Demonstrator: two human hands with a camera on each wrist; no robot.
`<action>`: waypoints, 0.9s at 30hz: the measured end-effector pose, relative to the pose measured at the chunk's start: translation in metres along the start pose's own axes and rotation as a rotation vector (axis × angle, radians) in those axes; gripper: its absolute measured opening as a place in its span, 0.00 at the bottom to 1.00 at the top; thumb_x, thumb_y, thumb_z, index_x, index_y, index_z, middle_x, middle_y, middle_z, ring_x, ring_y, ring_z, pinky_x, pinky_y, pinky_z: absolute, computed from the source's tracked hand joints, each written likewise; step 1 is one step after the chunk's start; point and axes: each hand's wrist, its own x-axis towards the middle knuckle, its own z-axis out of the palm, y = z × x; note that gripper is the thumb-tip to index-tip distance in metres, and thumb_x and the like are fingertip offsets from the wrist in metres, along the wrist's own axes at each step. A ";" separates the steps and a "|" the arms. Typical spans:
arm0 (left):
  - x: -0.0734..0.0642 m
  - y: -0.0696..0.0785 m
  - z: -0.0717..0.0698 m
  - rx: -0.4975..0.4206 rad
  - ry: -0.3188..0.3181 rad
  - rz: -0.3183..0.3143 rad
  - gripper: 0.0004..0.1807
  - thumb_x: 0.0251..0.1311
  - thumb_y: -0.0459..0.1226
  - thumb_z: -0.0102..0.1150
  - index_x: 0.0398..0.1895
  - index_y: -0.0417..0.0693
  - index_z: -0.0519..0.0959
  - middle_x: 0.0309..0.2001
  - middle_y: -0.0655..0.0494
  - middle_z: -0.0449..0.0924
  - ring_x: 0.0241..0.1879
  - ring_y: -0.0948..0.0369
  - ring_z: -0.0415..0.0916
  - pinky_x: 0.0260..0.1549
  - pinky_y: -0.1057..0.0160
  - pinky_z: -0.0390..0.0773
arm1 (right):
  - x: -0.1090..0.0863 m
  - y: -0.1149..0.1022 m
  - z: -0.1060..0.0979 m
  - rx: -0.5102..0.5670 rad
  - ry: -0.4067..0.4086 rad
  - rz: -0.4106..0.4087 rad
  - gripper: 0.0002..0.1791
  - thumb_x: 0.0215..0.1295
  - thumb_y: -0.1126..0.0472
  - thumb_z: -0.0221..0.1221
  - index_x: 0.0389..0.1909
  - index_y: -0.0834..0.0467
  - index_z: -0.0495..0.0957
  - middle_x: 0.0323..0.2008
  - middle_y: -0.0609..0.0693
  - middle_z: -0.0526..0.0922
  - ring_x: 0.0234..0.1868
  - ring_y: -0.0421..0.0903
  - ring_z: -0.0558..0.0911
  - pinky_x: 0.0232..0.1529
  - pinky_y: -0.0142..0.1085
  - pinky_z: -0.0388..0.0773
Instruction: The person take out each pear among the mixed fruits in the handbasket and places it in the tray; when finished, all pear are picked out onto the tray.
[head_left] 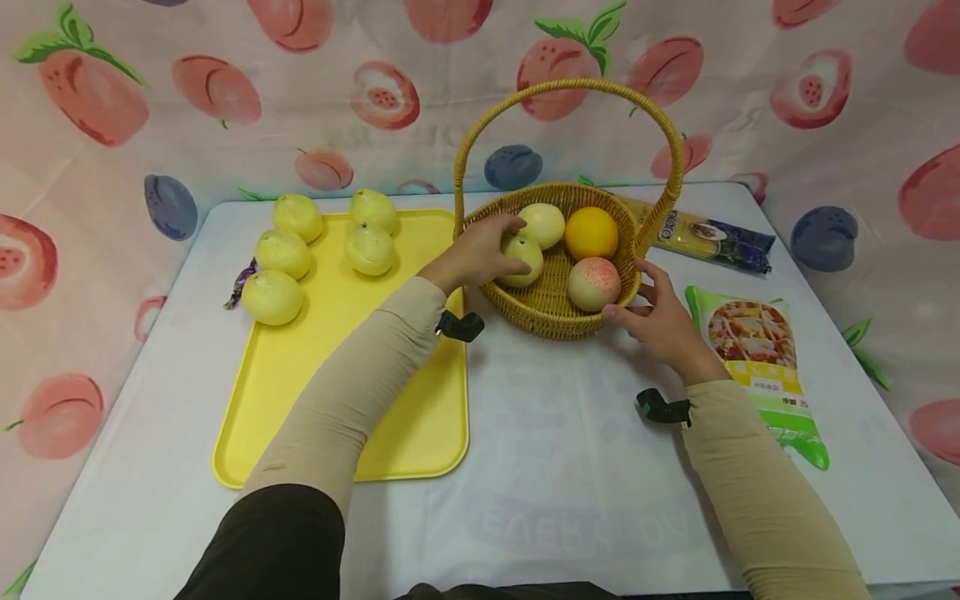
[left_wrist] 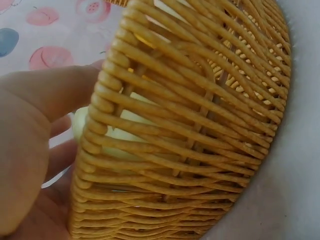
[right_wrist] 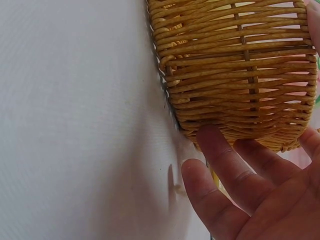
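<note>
A wicker basket [head_left: 551, 323] with a tall arched handle stands on the table, fruit inside it. My left hand [head_left: 480, 252] reaches over its left rim, thumb and fingers around a pale green pear [head_left: 522, 260]. Beside that pear lie another pale pear [head_left: 542, 225], an orange [head_left: 592, 233] and a pink-and-cream peach [head_left: 594, 284]. In the left wrist view the basket's wall [left_wrist: 190, 120] hides much of the held pear. My right hand [head_left: 660, 321] holds the basket's right side, thumb at the rim and fingers spread against the outer wall [right_wrist: 240, 75].
Left of the basket lies a yellow tray [head_left: 420, 433]. Several yellow-green pears [head_left: 273, 297] sit on its far part and left edge, near a purple wrapped item [head_left: 242, 283]. To the right are a blue-and-yellow packet [head_left: 712, 240] and a green food bag [head_left: 757, 350].
</note>
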 end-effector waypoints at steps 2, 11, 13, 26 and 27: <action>0.000 0.000 0.000 0.018 -0.017 0.004 0.36 0.63 0.44 0.69 0.71 0.43 0.68 0.67 0.49 0.70 0.66 0.54 0.66 0.62 0.60 0.67 | 0.000 0.000 0.000 0.000 0.005 0.004 0.55 0.68 0.45 0.63 0.81 0.48 0.32 0.75 0.66 0.54 0.65 0.63 0.71 0.59 0.56 0.71; 0.003 0.003 0.002 0.044 -0.090 0.020 0.32 0.63 0.43 0.68 0.69 0.48 0.71 0.66 0.53 0.71 0.65 0.54 0.67 0.61 0.59 0.69 | 0.002 0.002 0.001 -0.001 0.001 0.003 0.56 0.68 0.44 0.63 0.81 0.49 0.32 0.74 0.67 0.55 0.64 0.64 0.72 0.58 0.55 0.73; 0.004 0.003 0.002 0.072 -0.100 0.022 0.33 0.63 0.44 0.68 0.70 0.50 0.70 0.67 0.53 0.70 0.65 0.54 0.66 0.61 0.59 0.68 | 0.002 0.002 0.001 0.000 0.001 0.002 0.56 0.68 0.44 0.63 0.81 0.49 0.32 0.74 0.67 0.54 0.64 0.64 0.72 0.58 0.56 0.72; 0.015 0.005 0.004 0.094 -0.166 -0.005 0.38 0.62 0.46 0.69 0.73 0.53 0.65 0.70 0.53 0.67 0.64 0.56 0.66 0.59 0.58 0.69 | 0.001 0.001 0.000 -0.016 0.003 -0.008 0.56 0.68 0.44 0.62 0.80 0.48 0.32 0.75 0.66 0.54 0.63 0.64 0.72 0.58 0.55 0.72; 0.015 0.006 0.004 0.096 -0.166 -0.002 0.38 0.62 0.45 0.70 0.74 0.53 0.65 0.70 0.53 0.66 0.64 0.56 0.66 0.59 0.58 0.69 | 0.001 0.001 0.000 -0.016 0.002 -0.006 0.56 0.68 0.44 0.62 0.80 0.48 0.32 0.75 0.66 0.54 0.64 0.64 0.72 0.59 0.55 0.72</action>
